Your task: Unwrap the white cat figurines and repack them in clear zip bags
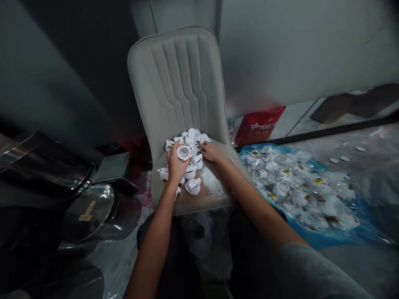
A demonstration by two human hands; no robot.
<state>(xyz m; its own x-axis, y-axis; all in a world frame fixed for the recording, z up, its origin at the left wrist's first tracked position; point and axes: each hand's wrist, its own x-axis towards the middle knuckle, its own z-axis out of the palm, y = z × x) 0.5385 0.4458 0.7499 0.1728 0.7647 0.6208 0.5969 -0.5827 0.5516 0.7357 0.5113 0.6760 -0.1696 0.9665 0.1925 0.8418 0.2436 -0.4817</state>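
In the middle of the frame I see a grey padded chair (pixel 179 79), its backrest standing toward the top and its seat below. At the lower right, a blue plastic sheet (pixel 314 240) lies on the floor, and it bears many wrapped white figures (pixel 299 182) under clear plastic. At the left there is a round metal container (pixel 90 209) with a yellowish label on its top. A red bag (pixel 260 124) with white characters stands right of the chair, near the wall.

The person's two arms come from the bottom edge to the seat. The left hand (pixel 174 162), at the centre, is closed around one small white piece (pixel 183 153), and the round underside with a dark slot faces upward. The right hand (pixel 211 152), just to its right, has bent fingers among the pile; whether they grip something, I cannot tell.

A stack of clear bags (pixel 212 181) lies on the seat, below the right hand. Loose white figures (pixel 192 187) crowd around the left hand, some tilted. The smallest things are flat white discs (pixel 344 158) at the right.
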